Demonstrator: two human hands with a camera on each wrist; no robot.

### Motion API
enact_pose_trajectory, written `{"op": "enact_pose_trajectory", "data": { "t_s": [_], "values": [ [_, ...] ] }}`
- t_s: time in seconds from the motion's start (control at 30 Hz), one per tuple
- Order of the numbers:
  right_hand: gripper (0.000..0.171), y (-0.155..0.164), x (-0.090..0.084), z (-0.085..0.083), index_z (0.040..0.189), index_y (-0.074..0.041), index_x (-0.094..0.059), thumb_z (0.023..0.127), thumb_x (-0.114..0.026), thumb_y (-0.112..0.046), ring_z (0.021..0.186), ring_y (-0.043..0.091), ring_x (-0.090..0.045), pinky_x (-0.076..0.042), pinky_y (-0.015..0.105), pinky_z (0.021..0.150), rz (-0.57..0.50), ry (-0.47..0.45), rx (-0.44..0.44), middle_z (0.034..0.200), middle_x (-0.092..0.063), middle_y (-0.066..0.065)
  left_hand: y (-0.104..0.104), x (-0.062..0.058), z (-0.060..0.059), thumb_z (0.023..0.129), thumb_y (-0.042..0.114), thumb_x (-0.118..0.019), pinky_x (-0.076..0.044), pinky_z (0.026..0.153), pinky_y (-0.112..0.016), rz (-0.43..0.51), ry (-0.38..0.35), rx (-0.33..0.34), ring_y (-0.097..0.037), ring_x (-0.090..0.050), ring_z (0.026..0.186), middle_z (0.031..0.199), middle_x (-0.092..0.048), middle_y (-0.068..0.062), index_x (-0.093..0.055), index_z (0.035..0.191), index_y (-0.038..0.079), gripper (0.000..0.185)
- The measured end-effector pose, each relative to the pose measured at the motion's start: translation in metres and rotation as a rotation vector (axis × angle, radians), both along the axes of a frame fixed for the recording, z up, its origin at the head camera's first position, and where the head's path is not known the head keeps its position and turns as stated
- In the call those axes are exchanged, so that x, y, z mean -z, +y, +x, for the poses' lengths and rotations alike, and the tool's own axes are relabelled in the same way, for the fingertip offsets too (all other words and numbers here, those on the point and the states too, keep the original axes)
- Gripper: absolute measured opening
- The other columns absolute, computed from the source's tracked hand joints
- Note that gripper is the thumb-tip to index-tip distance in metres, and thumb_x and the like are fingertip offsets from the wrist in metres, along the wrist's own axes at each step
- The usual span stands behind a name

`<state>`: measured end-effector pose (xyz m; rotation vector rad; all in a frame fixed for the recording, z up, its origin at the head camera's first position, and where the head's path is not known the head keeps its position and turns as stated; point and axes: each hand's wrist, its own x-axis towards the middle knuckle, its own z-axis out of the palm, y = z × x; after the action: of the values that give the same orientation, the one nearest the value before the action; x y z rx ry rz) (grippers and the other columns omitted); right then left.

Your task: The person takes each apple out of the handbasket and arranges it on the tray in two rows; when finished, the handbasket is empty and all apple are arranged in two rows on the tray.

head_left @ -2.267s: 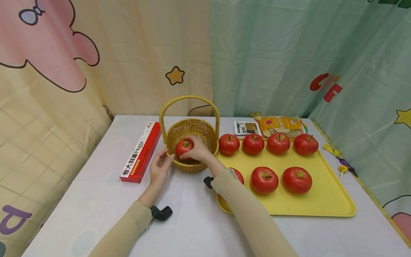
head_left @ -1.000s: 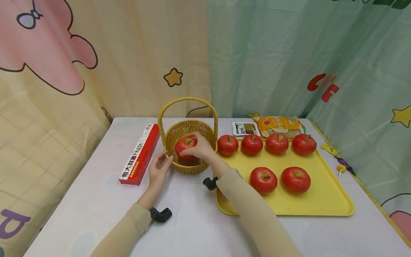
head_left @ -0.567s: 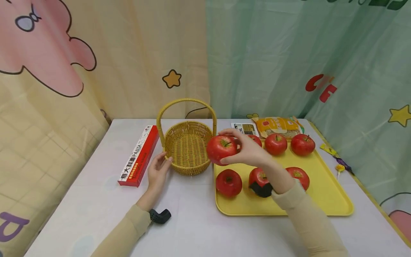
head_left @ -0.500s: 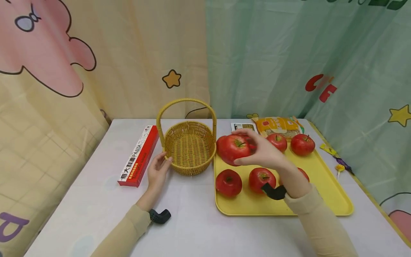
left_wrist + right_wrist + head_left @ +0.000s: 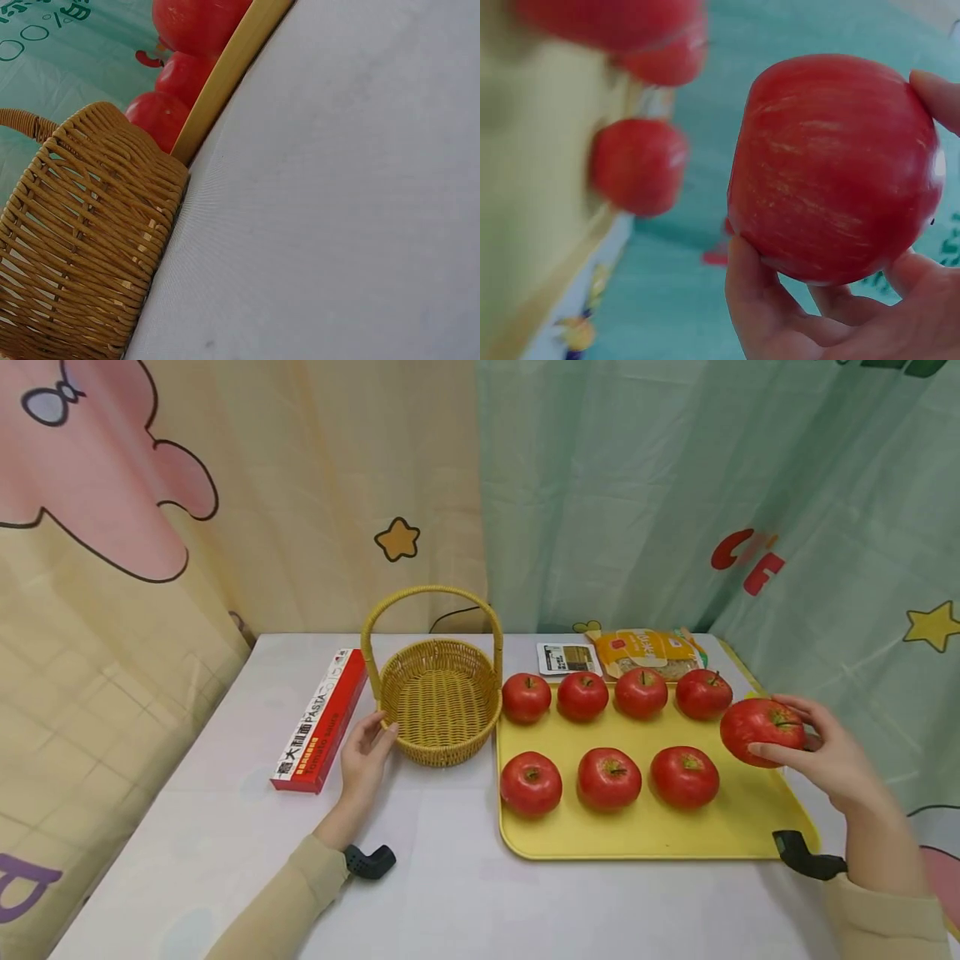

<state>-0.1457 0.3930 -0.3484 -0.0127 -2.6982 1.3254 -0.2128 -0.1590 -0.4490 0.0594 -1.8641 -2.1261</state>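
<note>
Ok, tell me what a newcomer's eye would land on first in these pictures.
First, the red apple that the right hand holds in the air over the right end of the yellow tray. Next, the seven apples lying on that tray, four in the far row and three in the near row. Then the empty wicker basket left of the tray, with the left hand touching its near side.

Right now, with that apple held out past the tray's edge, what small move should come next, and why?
Probably lower the apple into the bare front right spot of the yellow tray. The right hand holds it above that corner, the front row has three apples against four behind, and the basket is empty.
</note>
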Motion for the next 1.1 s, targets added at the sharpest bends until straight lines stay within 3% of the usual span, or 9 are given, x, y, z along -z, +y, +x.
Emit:
{"op": "enact_pose_trajectory", "data": {
  "t_s": [0.03, 0.1, 0.2, 0.3, 0.43, 0.67, 0.77, 0.87, 1.1],
  "values": [
    [0.065, 0.009, 0.009, 0.0, 0.142, -0.021, -0.031, 0.088, -0.067, -0.018, 0.092, 0.007, -0.044, -0.05, 0.014, 0.061, 0.011, -0.027, 0.041, 0.123, -0.036, 0.003, 0.001, -0.003, 0.001, 0.089, 0.004, -0.062, -0.043, 0.096, -0.018, -0.004, -0.004, 0.004, -0.023, -0.04, 0.129, 0.135, -0.046, -0.013, -0.05, 0.126, -0.006, 0.04],
    [0.072, 0.024, 0.025, 0.0, 0.146, -0.012, -0.025, 0.088, -0.066, -0.024, 0.1, 0.023, -0.043, -0.049, 0.015, 0.061, 0.026, -0.082, 0.056, 0.13, -0.032, 0.019, 0.002, -0.009, 0.005, 0.09, 0.004, -0.061, -0.043, 0.096, -0.018, -0.016, -0.006, 0.009, -0.024, -0.039, 0.129, 0.135, -0.045, -0.015, -0.049, 0.127, -0.007, 0.04],
    [0.074, 0.035, 0.043, -0.002, 0.145, -0.016, -0.025, 0.086, -0.067, -0.032, 0.103, 0.031, -0.04, -0.048, 0.019, 0.061, 0.065, -0.147, 0.1, 0.131, -0.031, 0.023, 0.003, -0.015, 0.01, 0.09, 0.004, -0.06, -0.043, 0.096, -0.018, -0.036, -0.015, 0.009, -0.025, -0.039, 0.13, 0.136, -0.044, -0.017, -0.048, 0.127, -0.008, 0.04],
    [0.08, 0.039, 0.051, -0.001, 0.145, -0.008, -0.022, 0.086, -0.067, -0.039, 0.105, 0.042, -0.036, -0.053, 0.033, 0.067, 0.097, -0.2, 0.089, 0.133, -0.026, 0.031, 0.004, -0.017, 0.011, 0.091, 0.005, -0.06, -0.042, 0.096, -0.018, -0.035, -0.024, 0.012, -0.024, -0.038, 0.13, 0.137, -0.043, -0.016, -0.048, 0.128, -0.007, 0.041],
    [0.085, 0.035, 0.051, 0.003, 0.14, 0.006, -0.016, 0.086, -0.066, -0.036, 0.109, 0.055, -0.028, -0.051, 0.053, 0.074, 0.106, -0.251, 0.048, 0.132, -0.021, 0.039, 0.004, -0.017, 0.012, 0.091, 0.005, -0.06, -0.042, 0.097, -0.018, -0.032, -0.027, 0.01, -0.024, -0.038, 0.13, 0.137, -0.043, -0.015, -0.048, 0.128, -0.007, 0.041],
    [0.078, 0.03, 0.052, 0.007, 0.137, 0.007, -0.019, 0.087, -0.066, -0.031, 0.11, 0.053, -0.029, -0.046, 0.031, 0.069, 0.106, -0.238, 0.04, 0.132, -0.023, 0.037, 0.004, -0.018, 0.011, 0.091, 0.006, -0.06, -0.043, 0.097, -0.019, -0.029, -0.032, 0.012, -0.024, -0.038, 0.131, 0.138, -0.043, -0.015, -0.048, 0.128, -0.006, 0.041],
    [0.079, 0.031, 0.051, 0.008, 0.139, 0.008, -0.016, 0.089, -0.064, -0.03, 0.113, 0.055, -0.026, -0.048, 0.049, 0.079, 0.094, -0.256, 0.015, 0.133, -0.021, 0.038, 0.005, -0.019, 0.011, 0.091, 0.006, -0.06, -0.043, 0.096, -0.019, -0.028, -0.035, 0.013, -0.024, -0.039, 0.13, 0.138, -0.042, -0.015, -0.048, 0.129, -0.006, 0.042],
    [0.084, 0.034, 0.048, 0.008, 0.141, 0.01, -0.01, 0.09, -0.062, -0.032, 0.116, 0.057, -0.022, -0.038, 0.069, 0.086, 0.106, -0.293, -0.015, 0.134, -0.017, 0.041, 0.005, -0.019, 0.011, 0.091, 0.006, -0.06, -0.043, 0.096, -0.018, -0.029, -0.034, 0.013, -0.023, -0.039, 0.13, 0.138, -0.043, -0.015, -0.047, 0.129, -0.007, 0.042],
    [0.091, 0.025, 0.033, 0.01, 0.143, 0.011, 0.0, 0.092, -0.054, -0.043, 0.12, 0.061, -0.016, -0.028, 0.076, 0.087, 0.175, -0.304, 0.025, 0.139, -0.008, 0.043, 0.0, -0.006, 0.001, 0.09, 0.014, -0.063, -0.043, 0.097, -0.021, -0.047, -0.09, -0.001, -0.02, -0.04, 0.129, 0.139, -0.043, -0.01, -0.05, 0.129, 0.001, 0.043]
  ]
}}
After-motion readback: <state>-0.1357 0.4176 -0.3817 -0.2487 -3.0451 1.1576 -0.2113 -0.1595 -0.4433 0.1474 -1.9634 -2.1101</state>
